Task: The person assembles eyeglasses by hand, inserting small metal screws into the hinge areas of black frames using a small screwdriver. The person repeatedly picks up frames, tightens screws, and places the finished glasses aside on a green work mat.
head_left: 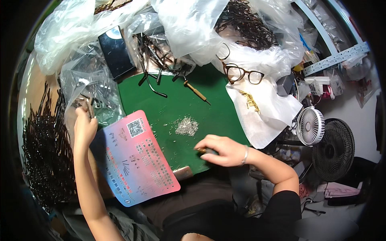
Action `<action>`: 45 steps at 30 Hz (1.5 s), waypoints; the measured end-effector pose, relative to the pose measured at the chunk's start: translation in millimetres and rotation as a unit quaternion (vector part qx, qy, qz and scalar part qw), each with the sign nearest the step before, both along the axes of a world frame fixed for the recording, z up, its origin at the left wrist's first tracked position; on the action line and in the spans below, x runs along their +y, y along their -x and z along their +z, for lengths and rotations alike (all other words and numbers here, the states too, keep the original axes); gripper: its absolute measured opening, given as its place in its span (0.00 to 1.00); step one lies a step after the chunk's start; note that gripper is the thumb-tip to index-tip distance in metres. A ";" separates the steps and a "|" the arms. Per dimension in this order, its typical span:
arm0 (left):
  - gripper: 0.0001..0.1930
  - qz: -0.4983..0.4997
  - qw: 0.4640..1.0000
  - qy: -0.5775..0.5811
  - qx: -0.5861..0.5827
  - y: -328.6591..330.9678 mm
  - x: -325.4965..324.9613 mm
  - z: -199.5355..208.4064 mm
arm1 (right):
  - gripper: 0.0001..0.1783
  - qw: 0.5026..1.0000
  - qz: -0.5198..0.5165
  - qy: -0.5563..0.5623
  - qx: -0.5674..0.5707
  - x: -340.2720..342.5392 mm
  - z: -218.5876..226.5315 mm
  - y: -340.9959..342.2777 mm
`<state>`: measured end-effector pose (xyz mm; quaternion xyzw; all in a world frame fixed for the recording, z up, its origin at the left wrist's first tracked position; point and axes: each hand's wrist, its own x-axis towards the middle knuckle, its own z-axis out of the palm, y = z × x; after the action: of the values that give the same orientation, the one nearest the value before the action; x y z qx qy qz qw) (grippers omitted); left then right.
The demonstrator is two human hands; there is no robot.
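Observation:
My left hand [85,122] reaches up to a clear plastic bag [108,98] at the left. Its fingers are closed at the bag's opening, near small dark pieces; what they pinch cannot be made out. My right hand [223,150] is over the near right of a green mat [217,116], fingers curled around a small brown and dark item that is mostly hidden. A pile of tiny silvery screws or pins [187,126] lies on the mat between my hands. Beyond it is a thin brass-handled screwdriver [196,92].
A pink-blue printed sheet [140,160] with small scattered parts overlaps the mat. Dark eyeglass temples [46,160] are heaped at far left. Brown glasses frames [243,74] and gold pieces [251,100] lie on white paper [257,124]. A white fan [310,126] stands right.

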<state>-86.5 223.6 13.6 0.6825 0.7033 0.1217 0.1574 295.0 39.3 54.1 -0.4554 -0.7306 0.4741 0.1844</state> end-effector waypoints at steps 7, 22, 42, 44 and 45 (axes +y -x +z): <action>0.08 -0.034 0.962 -0.116 -0.244 -11.1 -64.4 40.1 | 0.14 0.847 -0.363 -0.085 -0.378 32.6 6.3 -113.5; 0.23 -0.018 0.876 -0.314 -0.364 -66.5 -165.9 85.1 | 0.10 0.857 -0.323 -0.139 -0.377 44.6 -27.5 -112.5; 0.14 -0.026 0.741 0.376 -0.556 -119.6 -217.4 35.7 | 0.07 0.983 -0.011 0.180 0.031 18.3 7.0 53.6; 0.14 -0.017 0.688 0.430 -0.585 -111.7 -216.3 40.7 | 0.06 0.991 0.004 0.122 0.052 17.2 11.4 50.1; 0.14 -0.026 0.672 0.446 -0.590 -107.5 -212.6 44.4 | 0.06 0.993 0.011 0.095 0.064 16.2 13.3 48.8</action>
<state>21.0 11.0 57.9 0.3348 0.4166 0.1670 0.8285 246.2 55.4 67.4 -0.4320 -0.6739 0.5712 0.1815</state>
